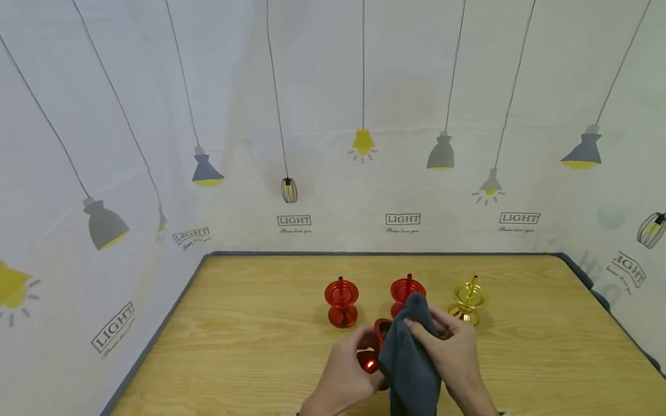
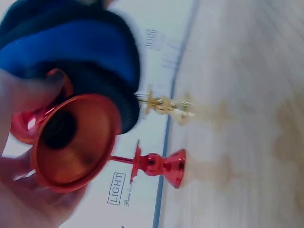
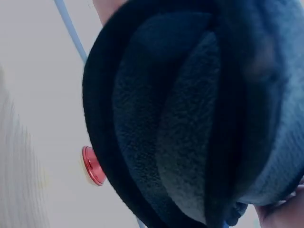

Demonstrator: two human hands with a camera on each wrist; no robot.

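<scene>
My left hand grips a shiny red metal candle holder, its fingers and thumb curled round it. The left wrist view shows the holder tilted, its hollow flared base facing the camera. In my right hand is a dark blue-grey cloth, pinched between thumb and fingers and bunched up against the holder. The cloth hides the holder's far end and fills most of the right wrist view. Both hands are close together above the near part of the table.
Behind the hands, a red candle holder stands upright on the wooden table. Another red one, partly covered by the cloth, and a gold one stand to its right. A white lamp-print curtain encloses the table's far side and ends.
</scene>
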